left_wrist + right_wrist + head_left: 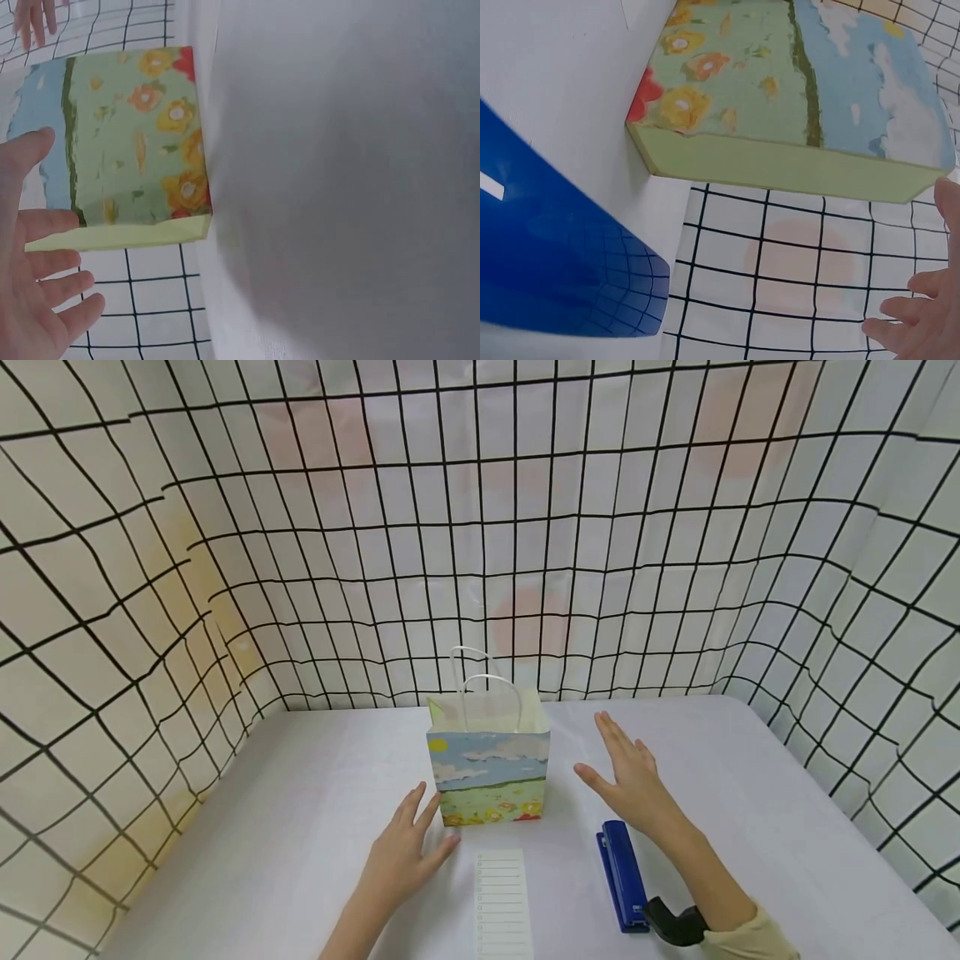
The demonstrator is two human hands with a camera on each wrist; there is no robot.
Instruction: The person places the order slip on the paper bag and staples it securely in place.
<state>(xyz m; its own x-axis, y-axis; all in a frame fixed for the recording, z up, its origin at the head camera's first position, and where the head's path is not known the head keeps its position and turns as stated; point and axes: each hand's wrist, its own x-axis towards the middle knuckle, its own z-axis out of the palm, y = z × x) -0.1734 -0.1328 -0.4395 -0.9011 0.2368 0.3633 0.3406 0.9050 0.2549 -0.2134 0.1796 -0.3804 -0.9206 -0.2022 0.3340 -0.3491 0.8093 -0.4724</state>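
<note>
A paper gift bag (491, 777) with a painted sky, meadow and flowers stands upright on the table, its two white handles (517, 689) raised. My left hand (401, 852) is just left of the bag's lower front corner, fingers spread and holding nothing. In the left wrist view its thumb overlaps the bag's front (120, 142). To the right of the bag, my right hand (628, 777) hovers with fingers extended and nothing in its grasp. A blue stapler (624, 877) lies beneath the right forearm; its glossy top fills the lower left of the right wrist view.
A white lined paper strip (501, 902) lies in front of the bag. The white table (300, 793) is bounded by a cloth with a black grid (525, 543) at the back and both sides. A black wrist strap (675, 922) is on the right wrist.
</note>
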